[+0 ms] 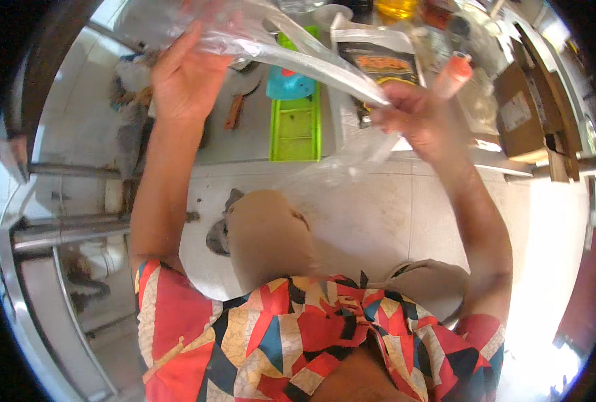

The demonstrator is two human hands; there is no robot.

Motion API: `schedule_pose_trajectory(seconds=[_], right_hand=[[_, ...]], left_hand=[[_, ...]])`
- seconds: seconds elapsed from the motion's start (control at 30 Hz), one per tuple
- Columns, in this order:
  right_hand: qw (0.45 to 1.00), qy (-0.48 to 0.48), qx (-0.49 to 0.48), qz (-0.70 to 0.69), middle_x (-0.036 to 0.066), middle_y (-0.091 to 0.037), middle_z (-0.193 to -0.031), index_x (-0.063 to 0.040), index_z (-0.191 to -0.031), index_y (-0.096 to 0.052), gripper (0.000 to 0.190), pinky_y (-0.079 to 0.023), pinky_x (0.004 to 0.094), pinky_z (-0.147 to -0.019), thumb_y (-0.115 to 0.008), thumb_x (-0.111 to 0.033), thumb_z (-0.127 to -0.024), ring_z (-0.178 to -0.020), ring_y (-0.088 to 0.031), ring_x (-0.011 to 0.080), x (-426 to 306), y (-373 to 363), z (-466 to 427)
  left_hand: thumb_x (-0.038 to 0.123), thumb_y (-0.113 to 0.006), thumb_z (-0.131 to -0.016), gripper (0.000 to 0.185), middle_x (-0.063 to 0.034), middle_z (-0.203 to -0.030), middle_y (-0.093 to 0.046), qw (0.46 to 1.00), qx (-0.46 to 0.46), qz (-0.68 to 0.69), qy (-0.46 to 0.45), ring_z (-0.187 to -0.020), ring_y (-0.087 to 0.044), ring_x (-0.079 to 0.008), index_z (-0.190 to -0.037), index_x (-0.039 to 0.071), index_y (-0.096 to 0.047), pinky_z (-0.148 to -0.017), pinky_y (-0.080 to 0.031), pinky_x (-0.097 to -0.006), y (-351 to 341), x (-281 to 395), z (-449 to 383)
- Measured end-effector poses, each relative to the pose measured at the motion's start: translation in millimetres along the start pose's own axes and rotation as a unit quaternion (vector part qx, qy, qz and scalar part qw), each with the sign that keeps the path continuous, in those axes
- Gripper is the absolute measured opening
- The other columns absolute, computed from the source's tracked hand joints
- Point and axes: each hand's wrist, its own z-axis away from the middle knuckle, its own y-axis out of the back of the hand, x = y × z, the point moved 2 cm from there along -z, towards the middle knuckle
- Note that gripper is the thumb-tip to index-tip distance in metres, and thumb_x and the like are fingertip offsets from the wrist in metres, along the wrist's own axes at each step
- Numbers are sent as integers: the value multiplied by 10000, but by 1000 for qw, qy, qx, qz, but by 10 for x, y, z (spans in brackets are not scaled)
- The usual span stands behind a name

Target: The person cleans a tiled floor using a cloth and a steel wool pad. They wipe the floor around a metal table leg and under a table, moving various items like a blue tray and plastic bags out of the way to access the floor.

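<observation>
A clear plastic bag or film point(288, 58) is stretched between my two hands, above a cluttered metal table. My left hand point(190, 80) is raised at the upper left, its fingers partly hidden behind and inside the plastic. My right hand point(403, 108) pinches a twisted edge of it at the upper right; a loose part hangs below towards the floor. Between the hands a long green plastic tray point(295, 135) lies on the table with a blue plastic object point(290, 85) on it. Just beyond my right hand is a black printed pouch point(383, 63).
A bottle with a red cap point(456, 73) stands near my right wrist. Cardboard boxes point(522, 113) are at the right, and a bottle of yellow liquid point(397, 9) is at the back. A brown-handled tool point(234, 111) lies left of the tray. Metal frame bars point(77, 170) run at the left.
</observation>
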Motion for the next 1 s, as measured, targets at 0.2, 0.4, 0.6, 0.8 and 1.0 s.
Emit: schedule_pose_trajectory(seconds=[0.2,0.4,0.6,0.8,1.0], right_hand=[[988,-93,-80,97,37,-641,-983,19,-1120,-592,441,-484,255,-782,-761,-186,-768,-896,-583,109,-309,243,520],[991,-79,-110,-5,121,-602,-1144,-3,-1264,-504,664,-454,332,-924,-741,-383,-774,-1086,-561,221,-52,113,460],[990,-51,-134,-4,109,-643,-1013,2,-1190,-570,603,-472,331,-813,-745,-377,-755,-932,-588,205,51,-106,301],[938,-106,-129,305,121,-638,-762,-9,-901,-649,313,-463,320,-649,-725,-228,-691,-693,-575,194,265,536,718],[878,-50,156,449,163,-650,-901,-25,-935,-642,233,-501,370,-769,-652,-80,-709,-843,-627,286,363,843,1357]], left_hand=[[79,-523,-859,507,-150,-1356,-468,999,-6,45,17,-1216,-456,-242,-1349,113,-398,-971,-388,-428,-347,-376,-83],[129,-477,-875,588,-156,-1335,-483,933,-209,240,169,-1134,-505,-260,-1421,270,-309,-866,-455,-418,-541,-722,-177],[79,-461,-839,691,-160,-1338,-472,952,-167,193,167,-1196,-467,-271,-1458,275,-225,-973,-411,-514,-686,-916,-147],[93,-472,-857,631,-69,-1298,-519,965,-117,182,145,-1088,-503,-309,-1433,273,-291,-891,-417,-510,-525,-1034,-162],[196,-592,-869,535,-61,-1028,-574,956,-150,160,196,-911,-500,-228,-1369,165,-404,-809,-406,-417,-613,-1174,-235]])
